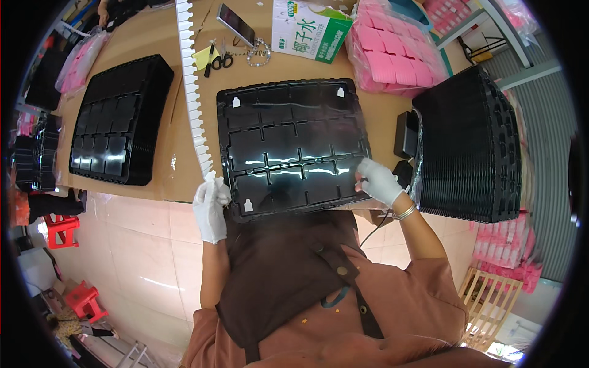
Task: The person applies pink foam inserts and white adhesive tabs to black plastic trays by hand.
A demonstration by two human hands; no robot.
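A black plastic tray (pixel 288 144) with rows of shallow compartments lies in front of me on the cardboard-covered table. Small white stickers are on it: one at the far left corner (pixel 236 102), another at the far right corner (pixel 340 92), a third near the front left (pixel 248 205). My left hand (pixel 211 211), in a white glove, pinches the near end of a long white notched label strip (pixel 191 98) beside the tray. My gloved right hand (pixel 380 183) is at the tray's right edge near the front corner, fingers curled together; whatever they hold is hidden.
Stacked black trays stand left (pixel 116 122) and right (pixel 466 147). Behind the tray lie scissors (pixel 222 61), a phone (pixel 236 24), a beaded bracelet (pixel 259 54) and a green-white carton (pixel 310 30). Bagged pink pieces (pixel 396 49) sit far right; a black box (pixel 405 135) is beside the tray.
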